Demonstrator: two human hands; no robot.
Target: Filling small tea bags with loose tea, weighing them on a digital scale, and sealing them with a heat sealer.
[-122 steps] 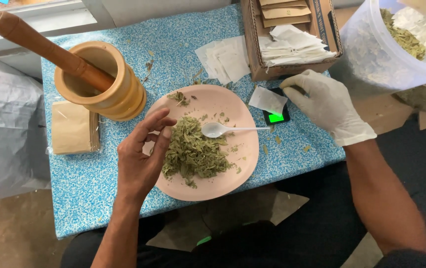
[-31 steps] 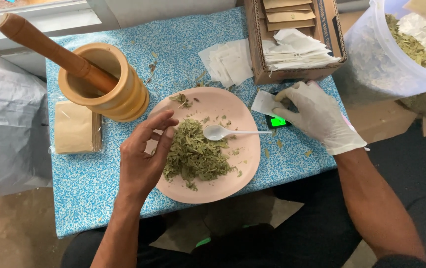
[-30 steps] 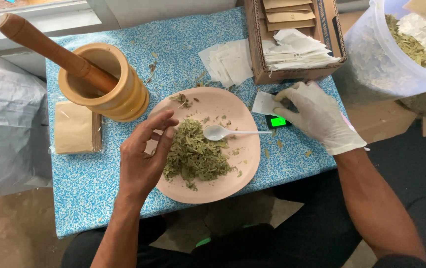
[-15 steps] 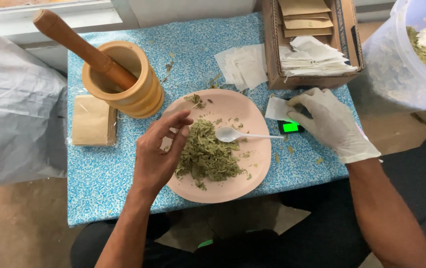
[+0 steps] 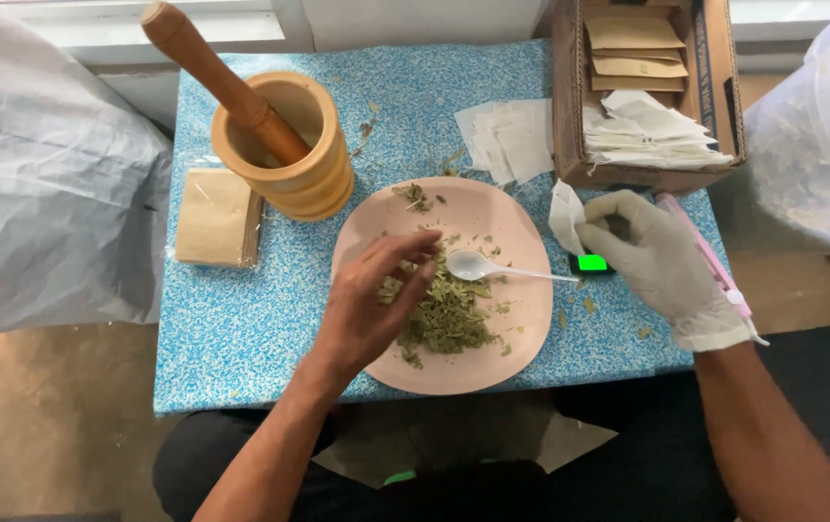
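Your left hand (image 5: 369, 314) is bare and sits over the pink plate (image 5: 516, 333), fingers drawn together into a pinch in the pile of dried green leaves (image 5: 449, 317). The fingertips are nearly closed on a small tuft of leaf, though how much they actually grip is hard to tell from above. Your right hand (image 5: 661, 266) wears a white glove and rests just off the plate's right edge, thumb and forefinger closed on the corner of a small white paper sachet (image 5: 564, 215), holding it upright above a small device with a lit green screen (image 5: 591, 263) — it looks like a pocket scale. Whether the sachet's mouth is open, I cannot tell.

A white plastic spoon (image 5: 478, 266) lies on the plate with its bowl at the pile and its handle pointing towards your gloved hand; neither hand touches it.

The step in hand reads as portioning: 1 pinch of leaf gathered, 1 sachet held ready. The next move calls for a firm pinch so nothing drops on the blue speckled tabletop (image 5: 241, 333) — loose bits already lie there — and for the sachet to be spread wide enough to take the leaf.

Around you: a wooden mortar (image 5: 304, 179) with its pestle (image 5: 212, 77) leaning in it at the back left, a flat packet of brown envelopes (image 5: 214, 217) beside it, loose white sachets (image 5: 512, 140) behind the plate, a cardboard box (image 5: 570, 106) of more sachets at the back right, and a pink tool (image 5: 710, 266) lying past your gloved wrist.
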